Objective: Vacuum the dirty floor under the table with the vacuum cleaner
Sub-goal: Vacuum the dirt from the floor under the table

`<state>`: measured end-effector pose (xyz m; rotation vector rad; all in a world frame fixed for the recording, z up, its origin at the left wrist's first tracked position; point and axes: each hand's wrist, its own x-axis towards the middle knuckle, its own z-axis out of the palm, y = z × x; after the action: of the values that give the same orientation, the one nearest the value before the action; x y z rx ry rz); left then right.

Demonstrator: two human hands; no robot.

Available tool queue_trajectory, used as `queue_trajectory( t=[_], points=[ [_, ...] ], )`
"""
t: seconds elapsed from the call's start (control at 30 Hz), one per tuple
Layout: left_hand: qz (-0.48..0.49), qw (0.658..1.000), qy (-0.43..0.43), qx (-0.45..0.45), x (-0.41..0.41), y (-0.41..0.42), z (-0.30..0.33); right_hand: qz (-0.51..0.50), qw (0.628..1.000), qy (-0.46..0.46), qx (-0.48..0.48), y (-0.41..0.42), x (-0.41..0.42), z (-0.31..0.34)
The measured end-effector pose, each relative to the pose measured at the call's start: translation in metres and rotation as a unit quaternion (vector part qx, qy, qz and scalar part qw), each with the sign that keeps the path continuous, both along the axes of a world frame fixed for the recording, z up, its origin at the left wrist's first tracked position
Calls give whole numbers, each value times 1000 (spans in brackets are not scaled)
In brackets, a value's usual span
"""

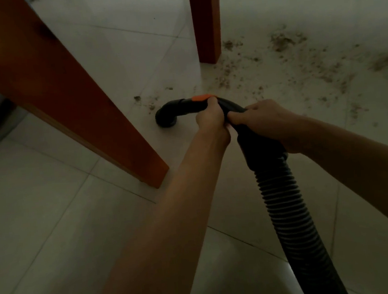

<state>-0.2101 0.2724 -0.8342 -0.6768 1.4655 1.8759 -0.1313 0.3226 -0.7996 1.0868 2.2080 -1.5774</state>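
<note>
Risk: the dirt [299, 65] at right of frame may get scattered, I judge, if the hose end [165, 116] swings across too fast.
Axis: the hose [286, 209] runs from lower right up to centre; its curved end points left and down at the floor [52, 208].
Grip: left hand [210, 119] and right hand [266, 121] both curled round the hose handle, side by side.
Place: the end sits between the near table leg [64, 93] and the far leg [205, 20].

There are two wooden table legs: one big leg [65, 97] to the left of the vacuum hose [285, 199], and one thinner leg [205, 20] behind the hose. There is one black hose, with one orange button [200, 97] near its front end. Two hands hold the hose, the left hand [211, 119] and the right hand [269, 125]. Right of the hose, the crumbs [299, 65] on the floor are too many to count.
</note>
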Motion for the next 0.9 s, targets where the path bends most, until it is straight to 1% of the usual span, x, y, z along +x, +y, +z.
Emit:
queue_trajectory(
  t=[0.13, 0.27, 0.37, 0.43, 0.5, 0.67, 0.77, 0.83, 0.9],
  points=[
    [-19, 1000, -10, 19, -11, -3, -1, -8, 1000, 18, 19, -8, -10, -8],
    [-25, 1000, -5, 10, -18, -6, 1, -10, 999, 38, 35, -13, -19, -13],
    [0, 1000, -2, 3, -20, -12, -2, 19, 999, 40, 25, -12, -20, -12],
    [26, 1000, -3, 15, -22, -18, -8, 45, 998, 39, 21, -12, -19, -12],
    [31, 999, -4, 20, -22, -22, -13, 61, 997, 41, 28, -13, -19, -14],
    [0, 1000, 10, 16, -31, -19, -10, 34, 996, 60, 57, -17, -28, -23],
    [-13, 1000, 14, -9, -38, -16, -9, 18, 996, 69, 58, -19, -36, -28],
    [-12, 999, 14, -28, -43, -17, -12, 26, 996, 70, 55, -20, -41, -29],
    [0, 999, 15, -40, -49, -19, -15, 31, 997, 69, 31, -21, -45, -31]
  ],
)
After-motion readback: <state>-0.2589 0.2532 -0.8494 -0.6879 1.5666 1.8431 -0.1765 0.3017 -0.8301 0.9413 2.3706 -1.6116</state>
